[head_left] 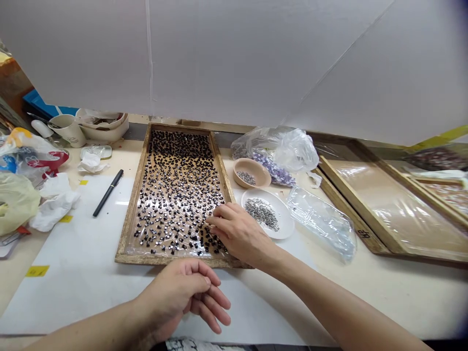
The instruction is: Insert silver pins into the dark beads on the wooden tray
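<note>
A wooden-framed tray (pixel 130 214) lies lengthwise in front of me, its plastic-covered base strewn with small shiny black pieces (pixel 179 187). They sit densely at the far end and more loosely nearby. My right hand (pixel 239 231) reaches over the tray's near right corner, thumb and fingers pinched together just above the pieces; what is between the fingertips is too small to make out. Below the near edge of the frame, my left hand (pixel 193 295) hovers with its palm turned sideways, fingers loosely bent and apart, holding nothing. Beside my right hand stands a white plate (pixel 285 226) of small silvery bits (pixel 261 213).
A beige bowl (pixel 258 165) with similar bits stands behind the plate. Clear plastic bags (pixel 323 222) and more wooden frames (pixel 373 214) lie right. On the left are a black pen (pixel 108 193), crumpled tissues (pixel 54 200), a cup (pixel 69 130) and bags. A white panel (pixel 226 58) rises behind.
</note>
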Demonstrator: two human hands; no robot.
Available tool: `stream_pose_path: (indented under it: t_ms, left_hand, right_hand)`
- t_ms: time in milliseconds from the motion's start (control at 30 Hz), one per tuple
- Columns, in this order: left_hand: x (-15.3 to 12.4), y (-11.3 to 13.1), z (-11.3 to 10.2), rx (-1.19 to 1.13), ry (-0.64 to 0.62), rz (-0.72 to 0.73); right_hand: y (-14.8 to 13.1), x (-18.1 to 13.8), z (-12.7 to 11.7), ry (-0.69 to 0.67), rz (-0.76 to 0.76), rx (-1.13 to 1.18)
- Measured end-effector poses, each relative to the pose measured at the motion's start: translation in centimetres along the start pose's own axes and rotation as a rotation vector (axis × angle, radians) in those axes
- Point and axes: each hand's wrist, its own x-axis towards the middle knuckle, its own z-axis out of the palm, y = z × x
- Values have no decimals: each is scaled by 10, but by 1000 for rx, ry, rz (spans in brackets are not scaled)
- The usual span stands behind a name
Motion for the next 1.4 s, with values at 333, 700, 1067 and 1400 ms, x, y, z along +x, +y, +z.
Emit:
stream_pose_path:
  t_ms: [333,700,1067,1400]
  left_hand:
    - [-3,11,0,-212,19,205]
    - [-5,11,1,-301,-43,238]
    - [-6,1,2,-92,-67,71]
    - [-1,-7,0,-8,-54,25]
  right_hand:
    - [-43,-22,-33,145,53,400]
    - [-61,-18,-14,78,91,316]
    - [-60,-45,-26,-34,206,534]
    - [-59,-50,-29,-33,206,576]
